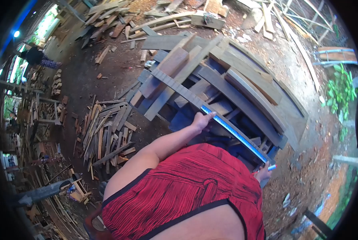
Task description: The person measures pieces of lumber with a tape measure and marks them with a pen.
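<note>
A ruler with tick marks (pixel 235 134), glaring blue-white, lies along a long narrow wooden strip (pixel 179 89). My left hand (pixel 203 121) is closed at the ruler's upper left end, thumb on top and fingers curled beneath. At its lower right end is my right hand (pixel 262 175), also closed, with a short blue-and-white stick (pixel 271 167) poking out of it. Part of the right hand is hidden behind the red top. Under and beyond the strip are stacked planks (pixel 243 90), some thick, some lying crosswise.
Heaped wood offcuts (pixel 107 134) cover the ground at left, with more scrap boards (pixel 163 20) at the far side. A person (pixel 35 56) is in the background at upper left. Green plants (pixel 341 92) stand at right. A metal pipe (pixel 43 194) crosses the lower left.
</note>
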